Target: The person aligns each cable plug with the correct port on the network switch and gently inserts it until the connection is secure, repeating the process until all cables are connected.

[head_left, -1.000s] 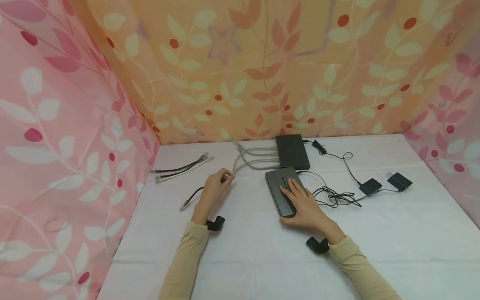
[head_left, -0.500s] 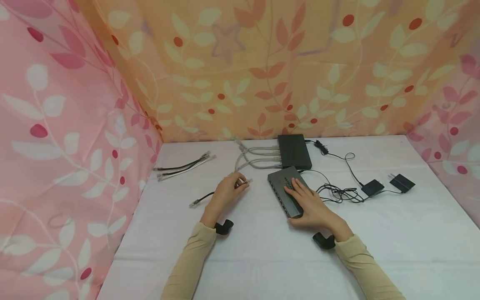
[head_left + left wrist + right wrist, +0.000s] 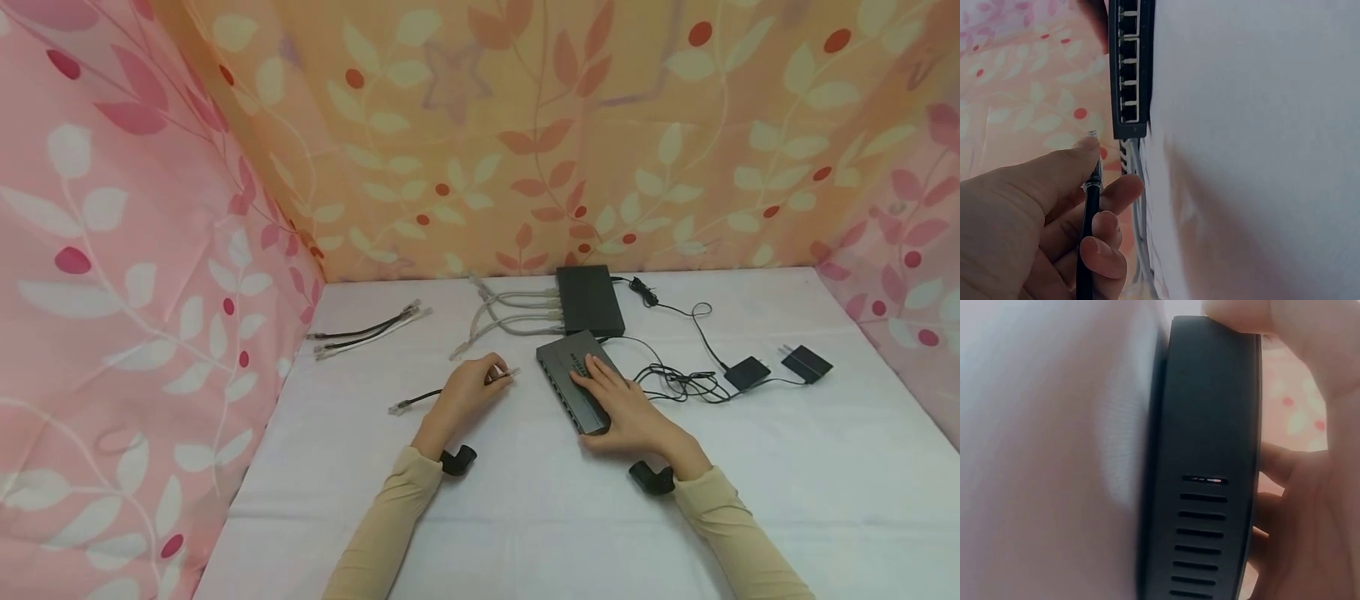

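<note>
Between thumb and fingertips my left hand (image 3: pixel 470 386) pinches a short black network cable (image 3: pixel 1088 219). The clear plug (image 3: pixel 1092 134) pokes out past the thumb tip, and the cable's other plug (image 3: pixel 397 408) trails behind the hand. My right hand (image 3: pixel 630 417) holds a grey network switch (image 3: pixel 557 358) on the table, fingers spread over its top and thumb at its near end. A row of ports (image 3: pixel 1129 75) on the switch faces the left hand, a short gap ahead of the plug. Vent slots (image 3: pixel 1200 534) show on its near side.
Behind stands a black box (image 3: pixel 591 300) with several grey cables (image 3: pixel 517 317) plugged in. Loose short cables (image 3: pixel 367 329) lie at the back left. To the right are a bundled black cord (image 3: pixel 682 385) and two power adapters (image 3: pixel 747 373) (image 3: pixel 807 363).
My left hand has moved right and slightly nearer with the black cable, away from the grey cable ends and toward the switch. My right hand stays on the switch.
</note>
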### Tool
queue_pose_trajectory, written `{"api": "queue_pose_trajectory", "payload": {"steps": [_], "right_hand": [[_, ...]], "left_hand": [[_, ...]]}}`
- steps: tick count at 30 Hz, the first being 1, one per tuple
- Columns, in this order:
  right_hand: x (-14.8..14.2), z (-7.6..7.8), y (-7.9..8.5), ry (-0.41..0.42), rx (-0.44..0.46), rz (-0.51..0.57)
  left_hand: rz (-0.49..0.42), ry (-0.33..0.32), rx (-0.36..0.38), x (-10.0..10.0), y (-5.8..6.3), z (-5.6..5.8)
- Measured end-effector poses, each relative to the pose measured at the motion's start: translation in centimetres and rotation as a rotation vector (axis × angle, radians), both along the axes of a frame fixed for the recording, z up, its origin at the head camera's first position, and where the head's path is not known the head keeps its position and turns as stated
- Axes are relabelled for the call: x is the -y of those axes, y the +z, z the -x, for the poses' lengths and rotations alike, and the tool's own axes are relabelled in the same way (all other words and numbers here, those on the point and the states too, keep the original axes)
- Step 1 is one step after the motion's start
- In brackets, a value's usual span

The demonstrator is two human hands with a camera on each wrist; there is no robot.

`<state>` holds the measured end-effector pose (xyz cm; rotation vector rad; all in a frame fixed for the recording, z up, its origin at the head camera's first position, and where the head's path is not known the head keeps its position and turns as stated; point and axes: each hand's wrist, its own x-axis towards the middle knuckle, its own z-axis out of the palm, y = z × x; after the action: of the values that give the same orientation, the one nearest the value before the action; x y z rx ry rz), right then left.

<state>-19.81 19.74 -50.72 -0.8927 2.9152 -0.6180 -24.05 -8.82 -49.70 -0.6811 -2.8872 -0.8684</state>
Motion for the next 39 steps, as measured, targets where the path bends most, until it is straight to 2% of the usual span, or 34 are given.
{"api": "queue_pose_trajectory", "payload": {"steps": [9, 16, 23, 29, 33, 39], "right_hand": [[-1.2, 0.8, -0.2, 0.029, 0.078, 0.099], [-1.5, 1.0, -0.5, 0.074, 0.05, 0.108], [-1.4, 1.0, -0.5, 0.079, 0.05, 0.113], [-1.4, 1.0, -0.6, 0.084, 0.052, 0.111], [-1.4, 1.0, -0.6, 0.087, 0.05, 0.12], [-1.5, 1.0, -0.7, 0.083, 0.049, 0.125]], "left_hand": [[0.021, -0.037, -0.002, -1.4, -0.1, -0.6], [0.034, -0.064, 0.013, -2.5, -0.5, -1.3], [0.039, -0.124, 0.025, -3.3, -1.1, -2.0], [0.039, -0.163, 0.025, -4.0, -1.1, -2.8], [0.074, -0.197, 0.04, -4.4, -1.1, -3.3], [0.129, -0.239, -0.019, -5.1, -1.1, -3.8]]}}
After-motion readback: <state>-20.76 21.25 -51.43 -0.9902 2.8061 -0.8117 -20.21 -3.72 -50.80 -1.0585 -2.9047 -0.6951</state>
